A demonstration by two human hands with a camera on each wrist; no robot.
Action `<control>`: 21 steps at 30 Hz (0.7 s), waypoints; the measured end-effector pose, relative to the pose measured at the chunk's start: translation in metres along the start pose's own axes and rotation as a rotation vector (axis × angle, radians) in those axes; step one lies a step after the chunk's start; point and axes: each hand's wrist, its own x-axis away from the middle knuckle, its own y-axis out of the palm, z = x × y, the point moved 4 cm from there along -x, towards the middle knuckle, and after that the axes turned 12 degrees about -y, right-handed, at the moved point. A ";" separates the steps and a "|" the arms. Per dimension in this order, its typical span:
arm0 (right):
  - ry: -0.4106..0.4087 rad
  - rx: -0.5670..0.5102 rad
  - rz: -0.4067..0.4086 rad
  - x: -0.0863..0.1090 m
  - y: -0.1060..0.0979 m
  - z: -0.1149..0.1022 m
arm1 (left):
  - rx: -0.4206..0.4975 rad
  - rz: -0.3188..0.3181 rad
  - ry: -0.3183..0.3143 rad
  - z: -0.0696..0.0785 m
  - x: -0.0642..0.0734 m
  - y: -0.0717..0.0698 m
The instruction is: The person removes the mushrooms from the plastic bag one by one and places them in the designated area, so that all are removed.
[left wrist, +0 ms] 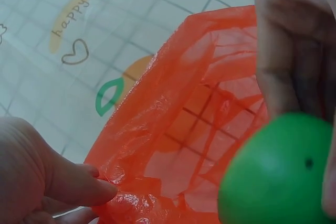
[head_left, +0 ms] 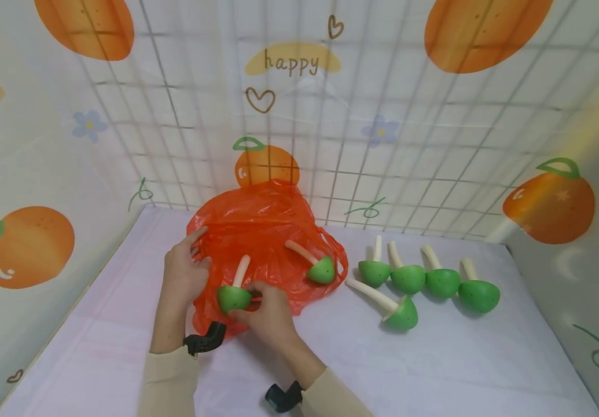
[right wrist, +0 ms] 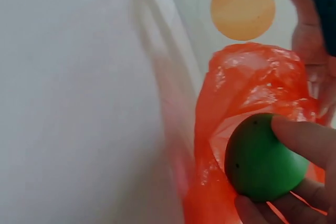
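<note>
A thin red plastic bag point(head_left: 265, 231) lies spread and crinkled, its far side raised against the back wall. My left hand point(head_left: 186, 272) is at its left side; the left wrist view shows thumb and fingers pinching the bag's edge point(left wrist: 113, 203). Over the near part of the bag, my right hand point(head_left: 273, 315) grips a toy mushroom point(head_left: 233, 298) by its green, black-dotted cap. Its pale stem points up and away in the head view. Another green-capped mushroom point(head_left: 322, 270) lies toward the bag's right side, stem pointing to the upper left.
Right of the bag, several more mushrooms point(head_left: 408, 280) stand in a row with their stems leaning back. One mushroom point(head_left: 402, 314) lies in front of them on the pale tabletop point(head_left: 460, 365). Printed cloth walls point(head_left: 398, 174) enclose the back and sides.
</note>
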 end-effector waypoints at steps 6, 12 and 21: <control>-0.019 -0.050 0.001 0.004 -0.016 -0.008 | -0.003 0.008 0.010 0.001 0.001 -0.001; -0.030 -0.057 0.013 0.010 -0.032 -0.017 | -0.008 0.012 0.009 -0.001 0.000 0.001; -0.040 -0.040 0.070 0.022 -0.060 -0.028 | -0.044 0.013 0.007 0.001 0.001 0.001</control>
